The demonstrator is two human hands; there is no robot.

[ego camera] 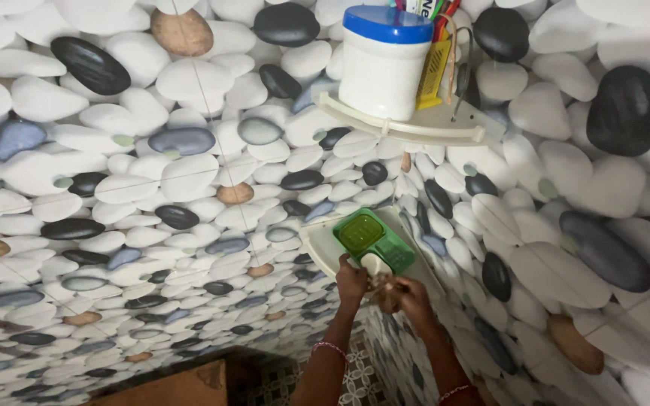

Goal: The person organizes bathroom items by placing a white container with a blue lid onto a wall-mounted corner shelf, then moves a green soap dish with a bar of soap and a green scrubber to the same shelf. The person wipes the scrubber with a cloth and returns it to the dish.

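Soap dish (374, 239) on lower corner shelf (323, 248), tub (382, 64) on upper shelf (445, 128) above.

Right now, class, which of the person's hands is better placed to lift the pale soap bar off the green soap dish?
Probably the left hand: its fingers touch the soap bar in the green soap dish. The right hand sits lower, beside it.

Just above my fingers (374, 282), the green soap dish (374, 239) looks like glossy translucent plastic on a smooth cream plastic shelf (317, 252). Well above the dish, the white tub (381, 71) is matt plastic. Glossy pebble-print tiles (152, 173) surround it.
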